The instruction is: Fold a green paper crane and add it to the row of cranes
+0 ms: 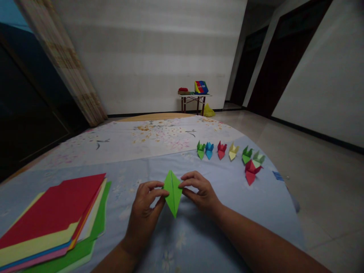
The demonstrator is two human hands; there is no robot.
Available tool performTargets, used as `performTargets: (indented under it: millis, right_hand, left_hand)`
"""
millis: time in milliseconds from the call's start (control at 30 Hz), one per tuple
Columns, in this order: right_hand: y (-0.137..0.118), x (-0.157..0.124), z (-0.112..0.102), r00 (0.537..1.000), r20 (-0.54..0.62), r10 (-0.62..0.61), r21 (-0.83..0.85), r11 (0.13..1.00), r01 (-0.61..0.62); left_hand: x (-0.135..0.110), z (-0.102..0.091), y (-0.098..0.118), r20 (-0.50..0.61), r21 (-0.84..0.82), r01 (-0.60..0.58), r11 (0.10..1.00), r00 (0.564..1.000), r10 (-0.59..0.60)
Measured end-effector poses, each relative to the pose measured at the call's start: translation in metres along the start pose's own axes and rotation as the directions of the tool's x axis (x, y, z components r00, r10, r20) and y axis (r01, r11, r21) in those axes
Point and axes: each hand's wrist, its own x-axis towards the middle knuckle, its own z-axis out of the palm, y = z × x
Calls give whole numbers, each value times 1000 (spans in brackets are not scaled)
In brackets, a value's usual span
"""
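Seven paper figures (209,151) stand at the far right of the surface (224,182) and look finished. One green diamond (172,194) is partway: folded flat to points at both ends, with a seam down the middle, but without the figures' raised parts. It is held in front of the person, between the left hand (148,201) and the right hand (200,191), each nearly closed, thumb and fingers pinching a side edge. Whether its lower tip touches the surface, I cannot tell. Flat sheets (57,208) lie stacked at left, seemingly unfolded.
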Motion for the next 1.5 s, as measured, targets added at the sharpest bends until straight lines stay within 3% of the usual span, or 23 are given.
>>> performTargets:
  millis: [133, 267, 433, 533, 633, 833, 900, 1133, 1267, 1500]
  right_hand:
    - [1, 0, 0, 1000, 1, -15, -21, 1000, 15]
    - [-1, 0, 0, 1000, 6, 20, -14, 1000, -20]
    - [-6, -1, 1, 991, 13, 134, 20, 991, -134]
    - [-7, -1, 1, 982, 23, 189, 51, 981, -190]
    - [-5, 0, 1, 980, 17, 200, 34, 979, -200]
    - [-3, 2, -2, 999, 23, -26, -57, 998, 27]
    - [-1, 2, -5, 993, 26, -111, -114, 987, 114]
    - [-2, 1, -10, 957, 31, -289, -347, 895, 281]
    - [-5, 1, -10, 949, 58, -310, -399, 864, 306]
    - [-3, 2, -13, 942, 174, -288, -462, 821, 336]
  left_hand:
    - [1, 1, 0, 3, -45, 6, 999, 1000, -6]
    - [4, 5, 3, 30, -179, 178, 968, 984, -175]
    - [11, 7, 10, 145, -456, 452, 766, 887, -438]
    - [12, 9, 11, 193, -546, 502, 671, 855, -482]
    - [11, 9, 10, 211, -554, 506, 661, 853, -476]
    - [14, 2, 4, 175, -414, 463, 784, 885, -431]
    - [16, -1, 3, 176, -403, 467, 787, 883, -434]
    - [20, -2, 13, 244, -529, 638, 560, 746, -620]
    - [19, -2, 13, 314, -642, 630, 438, 737, -599]
    - [20, -1, 2, 383, -611, 674, 415, 711, -591]
